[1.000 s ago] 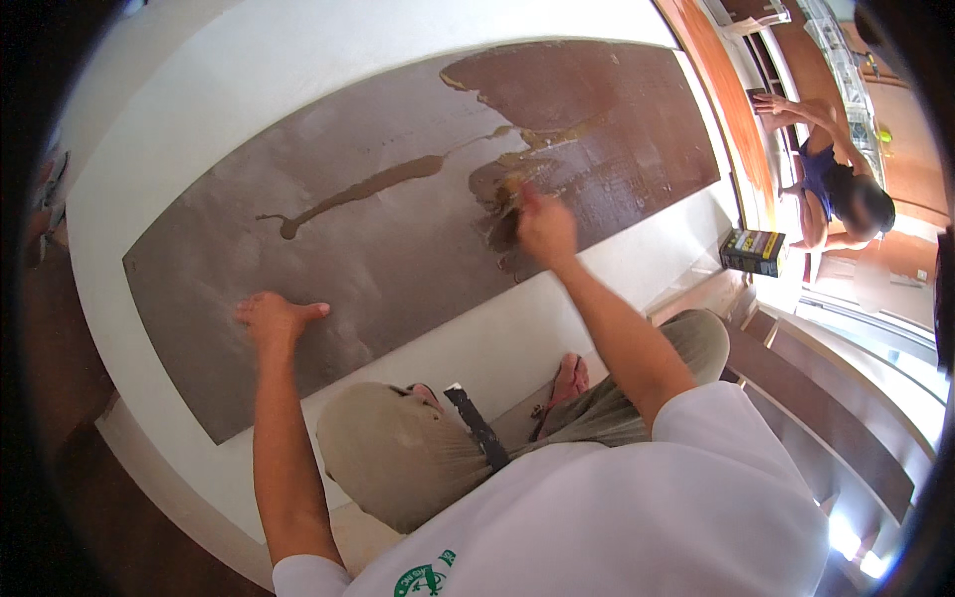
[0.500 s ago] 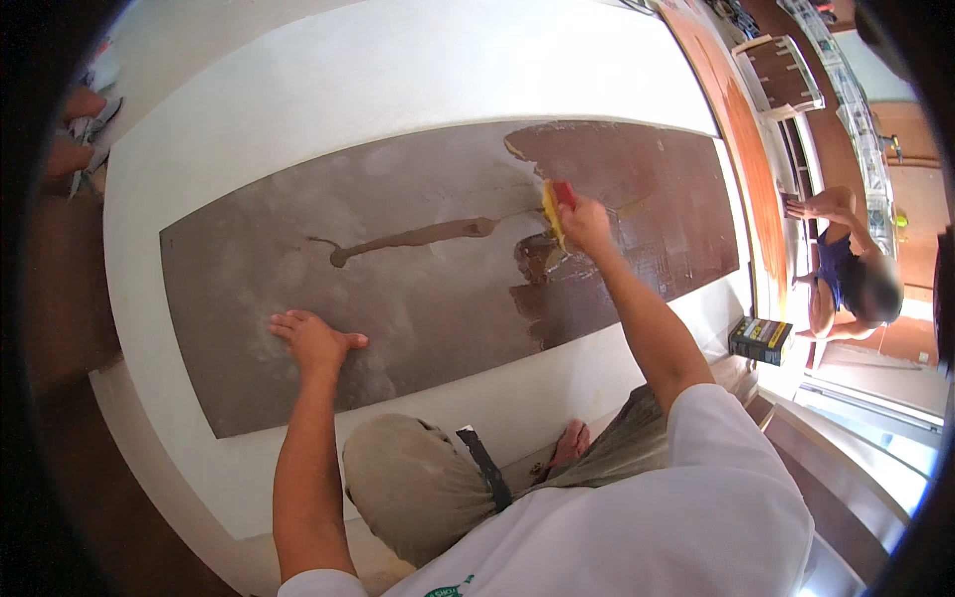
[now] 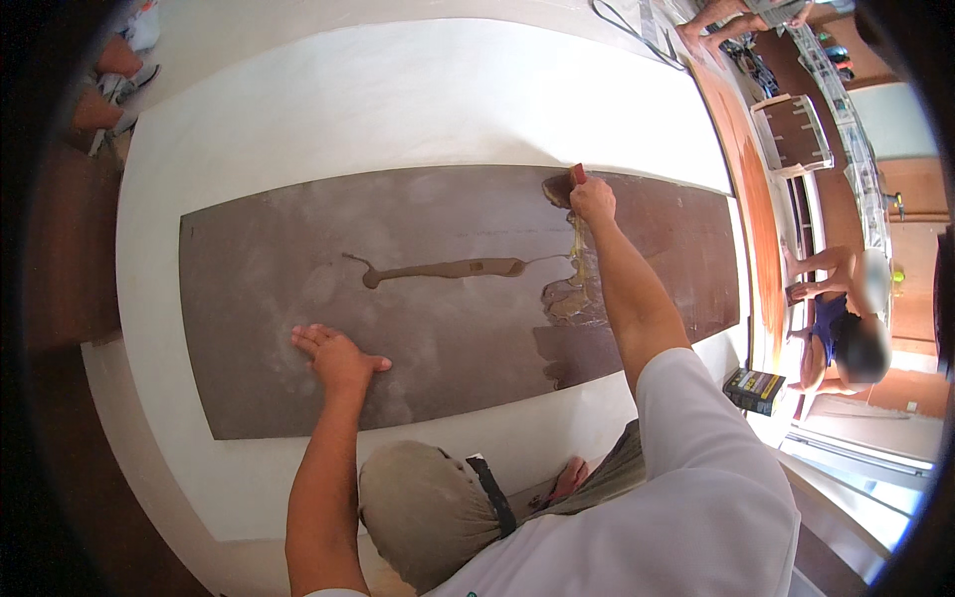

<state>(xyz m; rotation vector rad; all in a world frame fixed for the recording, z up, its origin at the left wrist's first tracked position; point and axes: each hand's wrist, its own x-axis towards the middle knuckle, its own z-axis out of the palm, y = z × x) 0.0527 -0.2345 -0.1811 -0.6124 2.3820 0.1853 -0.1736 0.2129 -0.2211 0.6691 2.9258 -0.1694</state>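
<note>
A long dark brown panel (image 3: 279,368) lies flat in front of me, with a streak of brown liquid (image 3: 448,268) along its middle. My left hand (image 3: 343,360) rests on the near left part of the panel, fingers spread. At the panel's far edge, right of centre, my right hand (image 3: 594,199) is closed round a red-handled spreader (image 3: 579,173). Most of its blade is hidden by the hand. Wet liquid (image 3: 569,301) with an uneven edge lies below it, and the panel's right part looks wet and shiny.
The panel lies on a larger white surface (image 3: 418,90). An orange-brown board (image 3: 753,189) runs along its right side. A black box (image 3: 753,390) stands at the right near corner. A co-worker in blue (image 3: 834,318) is at the right; other people's legs (image 3: 117,80) show far left.
My right hand has moved to the panel's far edge with the spreader. The left hand stays flat on the panel. The whole view has shifted a little.
</note>
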